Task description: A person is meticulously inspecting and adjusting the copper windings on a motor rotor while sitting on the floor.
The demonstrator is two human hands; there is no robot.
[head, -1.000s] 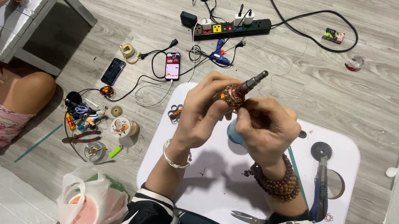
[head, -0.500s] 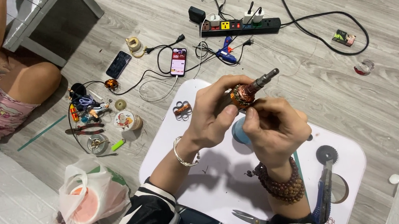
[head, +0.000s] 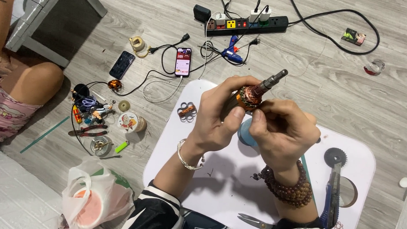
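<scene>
Lit phone (head: 183, 62), perhaps reddish, floor

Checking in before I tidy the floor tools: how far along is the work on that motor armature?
Copper windings already sit on the armature. Left hand grips its body while the right hand works at the coil end. Scissors, utility knife and gear lie unused on the white table; how much remains is unclear.

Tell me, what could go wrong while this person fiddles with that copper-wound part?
The fine copper winding on the motor rotor might get nicked or snapped by the right hand fingertips picking at it. If the left hand loosens, the rotor could drop onto the white table, near the utility knife and scissors.
</scene>
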